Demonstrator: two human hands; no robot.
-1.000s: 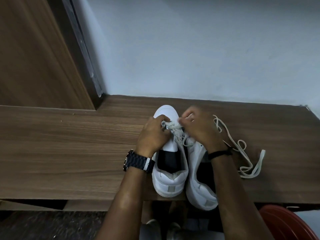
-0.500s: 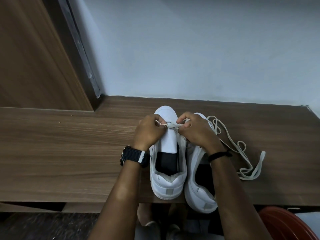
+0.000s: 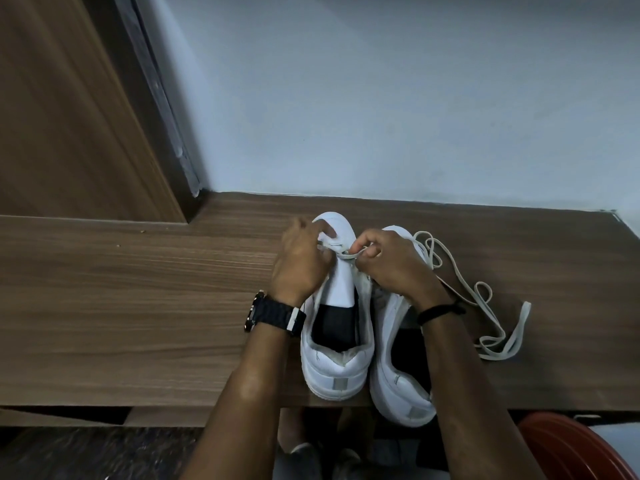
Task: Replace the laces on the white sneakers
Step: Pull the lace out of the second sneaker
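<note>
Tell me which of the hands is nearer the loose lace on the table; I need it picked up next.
Right. The right hand is beside the loose lace; the left hand is beyond both sneakers from it.

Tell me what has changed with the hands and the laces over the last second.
The bunched lace has been drawn out into a short taut span across the left sneaker, near its toe. Left hand and right hand pinch its ends. The right sneaker and loose lace on the wooden table stayed put.
</note>
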